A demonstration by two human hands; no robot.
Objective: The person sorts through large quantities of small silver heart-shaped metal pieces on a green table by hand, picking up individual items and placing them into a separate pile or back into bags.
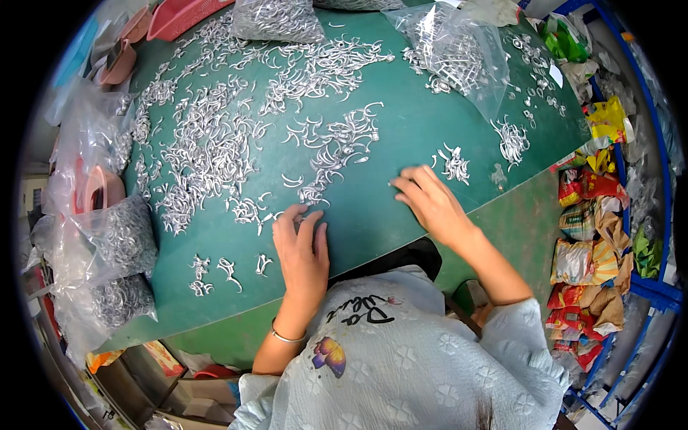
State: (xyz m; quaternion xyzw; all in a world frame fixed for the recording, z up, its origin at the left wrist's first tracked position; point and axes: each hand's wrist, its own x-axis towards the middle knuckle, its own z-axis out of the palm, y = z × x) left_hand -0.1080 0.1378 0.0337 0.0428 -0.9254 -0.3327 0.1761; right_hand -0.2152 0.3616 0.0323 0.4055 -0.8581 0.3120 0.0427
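Small curved silver metal pieces lie in loose heaps on a green table. My left hand (301,251) rests palm down, fingers apart, with its fingertips at the near end of a scattered strip of these pieces (331,154). To the right, my right hand (430,204) is low over the table, fingers slightly bent and apart, a little blurred. No held piece can be made out in it. Just beyond its fingers sits a small pile of silver pieces (454,164). Left of my left wrist are several little clusters (201,266) of the same pieces.
A large heap (208,143) covers the table's left half. Clear bags of metal parts stand at the left edge (122,240), back (276,20) and back right (459,54). A pink scoop (104,188) is at the left. Right of the table, a blue rack (656,287) holds colourful packages.
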